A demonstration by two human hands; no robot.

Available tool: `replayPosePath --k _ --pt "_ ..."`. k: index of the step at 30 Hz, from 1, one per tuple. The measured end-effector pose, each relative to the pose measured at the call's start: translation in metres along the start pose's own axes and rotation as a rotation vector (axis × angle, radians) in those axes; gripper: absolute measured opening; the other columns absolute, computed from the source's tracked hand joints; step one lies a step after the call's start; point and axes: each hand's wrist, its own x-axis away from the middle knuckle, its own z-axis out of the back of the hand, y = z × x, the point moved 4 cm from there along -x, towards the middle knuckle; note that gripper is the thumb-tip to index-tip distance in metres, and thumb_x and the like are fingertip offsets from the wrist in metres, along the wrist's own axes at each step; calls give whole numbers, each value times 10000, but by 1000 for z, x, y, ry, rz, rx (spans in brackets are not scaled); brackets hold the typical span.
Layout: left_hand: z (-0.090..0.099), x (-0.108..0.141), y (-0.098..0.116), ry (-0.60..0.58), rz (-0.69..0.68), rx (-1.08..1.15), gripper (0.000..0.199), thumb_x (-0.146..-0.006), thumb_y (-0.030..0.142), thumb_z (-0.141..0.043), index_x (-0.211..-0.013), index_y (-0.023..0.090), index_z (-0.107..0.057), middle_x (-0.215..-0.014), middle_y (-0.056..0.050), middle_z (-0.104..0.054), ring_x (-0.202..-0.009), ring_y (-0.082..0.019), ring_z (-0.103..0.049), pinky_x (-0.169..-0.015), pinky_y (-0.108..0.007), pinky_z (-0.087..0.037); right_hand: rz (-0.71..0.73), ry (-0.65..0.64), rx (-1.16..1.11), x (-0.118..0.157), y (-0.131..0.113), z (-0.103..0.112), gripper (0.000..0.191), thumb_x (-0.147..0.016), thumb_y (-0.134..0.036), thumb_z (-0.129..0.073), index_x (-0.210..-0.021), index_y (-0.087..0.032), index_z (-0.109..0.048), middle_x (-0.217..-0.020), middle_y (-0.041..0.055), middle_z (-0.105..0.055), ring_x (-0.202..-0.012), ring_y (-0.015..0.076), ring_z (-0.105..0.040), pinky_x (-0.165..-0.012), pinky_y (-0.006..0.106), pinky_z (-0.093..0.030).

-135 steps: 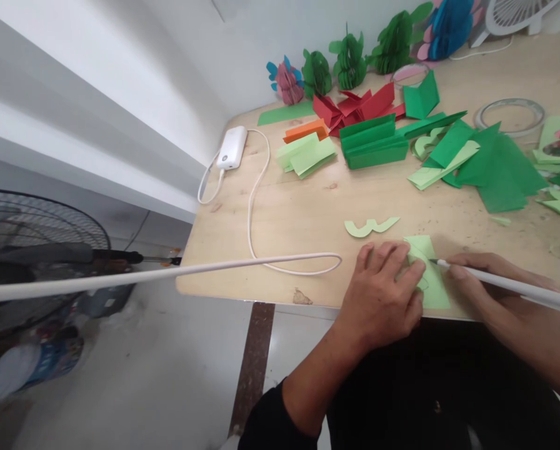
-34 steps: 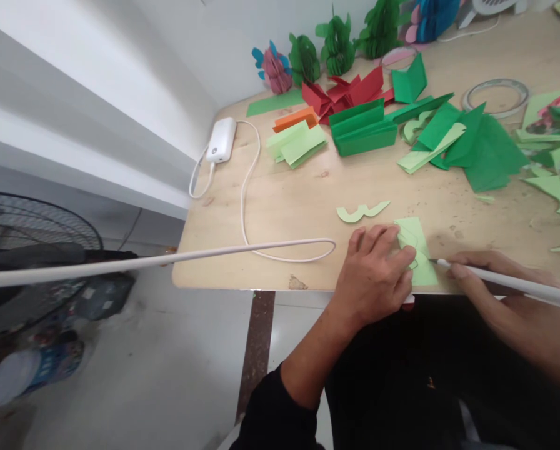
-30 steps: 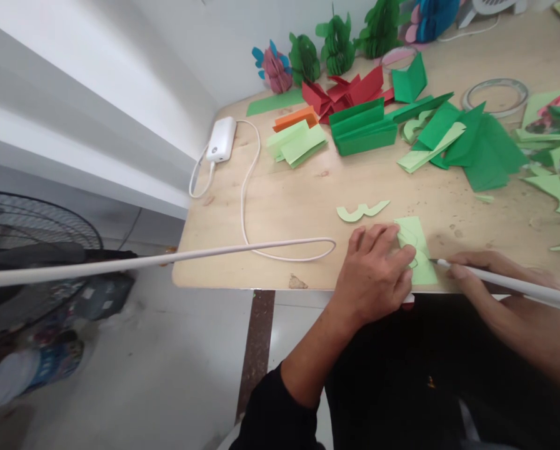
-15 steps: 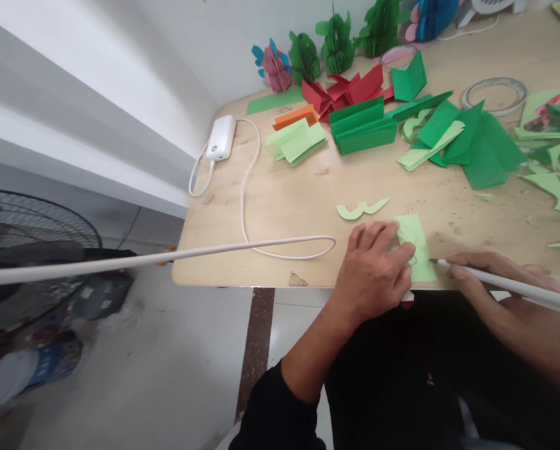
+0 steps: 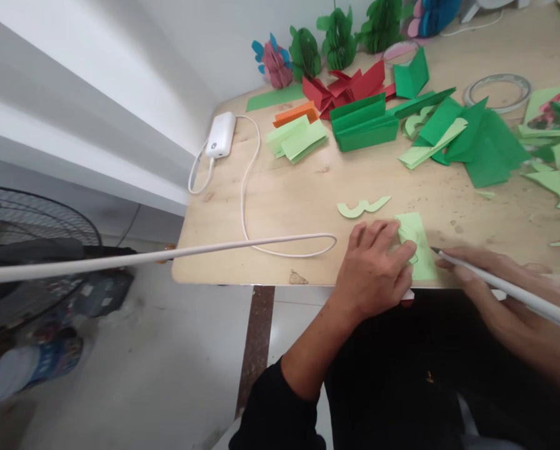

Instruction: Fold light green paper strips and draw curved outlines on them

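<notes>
A light green paper piece (image 5: 423, 247) lies at the table's front edge, with thin curved lines drawn on it. My left hand (image 5: 376, 265) presses on its left side, fingers bent; a small white and red object shows under the palm, mostly hidden. In my right hand (image 5: 500, 284) is a white pencil (image 5: 519, 292), its dark tip near the paper's right edge. Just behind my left hand lies a wavy light green cutout (image 5: 363, 207).
Folded green papers (image 5: 364, 125), red papers (image 5: 348, 90) and an orange one (image 5: 296, 114) lie farther back. Paper scraps (image 5: 559, 194) and a tape roll (image 5: 498, 92) are at right. A white cable (image 5: 245, 187) runs from a power bank (image 5: 221, 134) across the left.
The pencil tip in my right hand has moved slightly up along the paper's right edge. My left hand stays on the paper. The view has shifted slightly.
</notes>
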Motion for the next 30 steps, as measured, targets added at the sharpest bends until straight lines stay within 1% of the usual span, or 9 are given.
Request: replayPosePath --k 3,5,10,15,17,20,24,28,30 --pt "0 0 1 16 -7 -1 261 -917 295 -501 -1124 213 -636 -1402 -117 -540 -1321 -275 -456 -1139 -472 -319 146 9 -80 0 -3 -6 236 -894 -306 -551 -1084 -255 -681 -981 28 -769 -872 176 -713 -768 312 -528" --pt "0 0 0 21 -4 5 262 -919 296 -499 -1125 213 -639 -1399 -116 -544 -1320 -272 -458 -1141 -470 -317 202 10 -109 0 -2 -10 258 -867 -261 -579 -1109 -259 -670 -986 27 -765 -880 189 -710 -821 350 -532" --pt "0 0 -2 3 6 34 270 -924 305 -506 -1144 223 -641 -1426 -110 -536 -1353 -268 -434 -1142 -468 -321 216 -16 -62 2 3 -15 280 -860 -266 -574 -1124 -314 -653 -949 -1 -766 -869 204 -705 -811 382 -515" --pt "4 -2 -4 -43 20 62 290 -947 312 -503 -1179 218 -651 -1434 -103 -542 -1367 -259 -426 -1155 -445 -311 363 54 4 4 3 -15 306 -822 -184 -616 -1121 -233 -660 -929 47 -769 -835 188 -696 -759 333 -500" --pt "5 -3 -5 -69 20 55 289 -957 323 -507 -1184 220 -653 -1443 -102 -539 -1370 -256 -423 -1157 -442 -310 384 62 19 4 4 -16 329 -819 -166 -620 -1142 -219 -652 -953 60 -766 -850 191 -693 -764 331 -497" --pt "5 -3 -5 -80 13 48 279 -961 326 -521 -1183 226 -657 -1451 -96 -539 -1378 -249 -417 -1156 -433 -308 374 79 -9 5 5 -16 334 -822 -144 -624 -1144 -228 -649 -968 55 -758 -853 187 -692 -782 334 -500" --pt "2 -2 -7 -53 3 52 279 -970 336 -513 -1174 223 -667 -1448 -95 -547 -1381 -245 -417 -1155 -426 -302 279 77 -119 6 3 -10 323 -833 -135 -616 -1131 -254 -652 -967 34 -748 -847 171 -692 -810 325 -516" --pt "1 0 -8 -37 -8 52 288 -976 353 -508 -1181 224 -663 -1452 -96 -545 -1382 -250 -416 -1152 -427 -302 149 11 -115 8 -2 -5 207 -889 -240 -560 -1052 -308 -667 -930 -25 -752 -823 154 -696 -752 297 -511" --pt "1 0 -8 -38 -9 52 294 -982 363 -495 -1185 227 -658 -1456 -96 -541 -1381 -252 -417 -1149 -430 -305 129 -3 -111 9 -6 -4 149 -900 -292 -543 -989 -320 -659 -860 -43 -746 -778 155 -691 -694 301 -501"
